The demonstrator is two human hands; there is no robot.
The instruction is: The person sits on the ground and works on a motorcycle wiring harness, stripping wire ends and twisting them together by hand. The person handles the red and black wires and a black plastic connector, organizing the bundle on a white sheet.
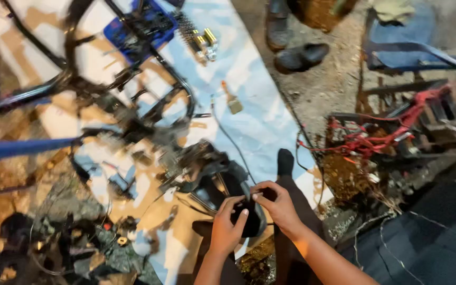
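Black part [249,214]; red wires [376,142]; blue sheet [259,105]

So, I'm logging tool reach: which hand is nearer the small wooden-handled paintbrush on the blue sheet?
Right. The right hand lies below the paintbrush; the left hand sits lower still.

The ground is bare brown dirt [339,74], partly covered by a pale blue-and-white sheet [262,119] strewn with dark frame tubing [133,79]. 2 dark shoes [296,55] lie near the top, a blue chair [412,45] stands at upper right, and the light is dim and warm.
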